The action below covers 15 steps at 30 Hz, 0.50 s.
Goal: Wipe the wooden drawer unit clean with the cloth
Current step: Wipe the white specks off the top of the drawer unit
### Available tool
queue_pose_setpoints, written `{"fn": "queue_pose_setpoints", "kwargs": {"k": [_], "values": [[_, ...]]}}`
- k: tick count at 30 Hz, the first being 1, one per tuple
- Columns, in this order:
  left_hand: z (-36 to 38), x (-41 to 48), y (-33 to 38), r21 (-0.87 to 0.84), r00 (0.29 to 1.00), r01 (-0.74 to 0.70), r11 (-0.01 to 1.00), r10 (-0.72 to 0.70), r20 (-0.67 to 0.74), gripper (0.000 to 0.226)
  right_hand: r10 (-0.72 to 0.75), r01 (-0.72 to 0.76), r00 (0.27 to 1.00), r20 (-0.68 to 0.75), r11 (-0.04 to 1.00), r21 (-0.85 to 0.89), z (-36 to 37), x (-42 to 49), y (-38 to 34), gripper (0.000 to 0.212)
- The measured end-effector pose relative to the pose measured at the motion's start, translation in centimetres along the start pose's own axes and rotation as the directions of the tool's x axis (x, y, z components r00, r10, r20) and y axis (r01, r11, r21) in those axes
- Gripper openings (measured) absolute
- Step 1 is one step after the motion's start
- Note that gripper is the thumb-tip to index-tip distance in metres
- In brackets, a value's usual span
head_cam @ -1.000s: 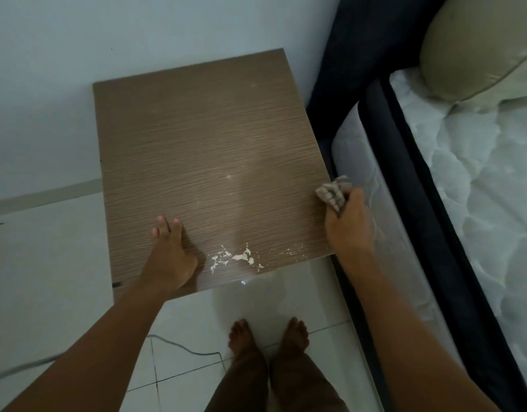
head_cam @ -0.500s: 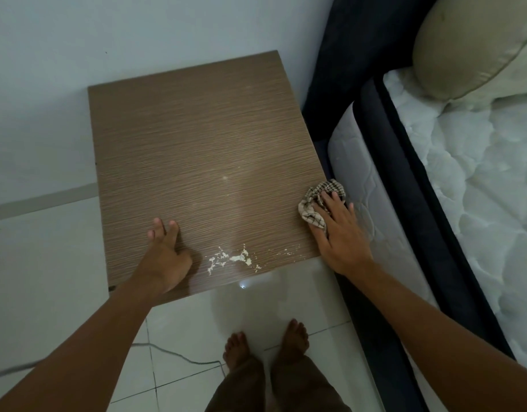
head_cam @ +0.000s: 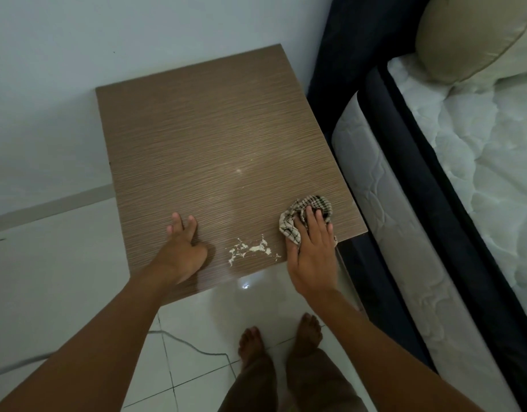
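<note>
The wooden drawer unit point(head_cam: 208, 150) stands against the wall, and I see only its brown grained top from above. A patch of whitish flaky marks point(head_cam: 250, 249) sits near its front edge. My right hand point(head_cam: 312, 251) lies flat with straight fingers on a checked cloth point(head_cam: 298, 215), pressing it onto the top near the front right corner, just right of the marks. My left hand point(head_cam: 184, 251) rests on the top near the front edge, left of the marks, fingers pointing away from me.
A bed with a dark frame point(head_cam: 405, 203) and a white quilted mattress point(head_cam: 494, 162) runs close along the unit's right side, with a beige pillow point(head_cam: 476, 34) at its head. A grey cable point(head_cam: 182, 343) lies on the white tiled floor by my bare feet point(head_cam: 280, 343).
My right hand brought the cloth from the unit's right edge onto the top and slid it left toward the whitish marks, flattening over it. My left hand stayed where it was.
</note>
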<state>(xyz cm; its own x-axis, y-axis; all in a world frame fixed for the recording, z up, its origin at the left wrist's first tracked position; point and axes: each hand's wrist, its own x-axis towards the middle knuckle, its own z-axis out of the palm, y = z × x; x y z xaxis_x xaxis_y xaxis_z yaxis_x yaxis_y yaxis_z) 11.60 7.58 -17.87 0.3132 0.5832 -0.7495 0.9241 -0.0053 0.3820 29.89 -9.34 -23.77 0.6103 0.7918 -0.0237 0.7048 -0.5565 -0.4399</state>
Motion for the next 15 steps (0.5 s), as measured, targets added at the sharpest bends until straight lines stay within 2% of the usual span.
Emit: {"fn": "queue_pose_setpoints", "kwargs": {"k": [5,15], "values": [[-0.1,-0.1,-0.2,-0.006,1.0,-0.009,1.0,0.009,0.018,0.071,0.017,-0.016,1.0,-0.013,0.999,0.029,1.7,-1.0,-3.1,0.051],[-0.3,-0.1,-0.2,-0.027,0.999,-0.018,0.999,0.019,0.032,0.07,-0.199,0.193,0.979,0.034,0.974,0.121,4.0,-2.1,-7.2,0.047]]}}
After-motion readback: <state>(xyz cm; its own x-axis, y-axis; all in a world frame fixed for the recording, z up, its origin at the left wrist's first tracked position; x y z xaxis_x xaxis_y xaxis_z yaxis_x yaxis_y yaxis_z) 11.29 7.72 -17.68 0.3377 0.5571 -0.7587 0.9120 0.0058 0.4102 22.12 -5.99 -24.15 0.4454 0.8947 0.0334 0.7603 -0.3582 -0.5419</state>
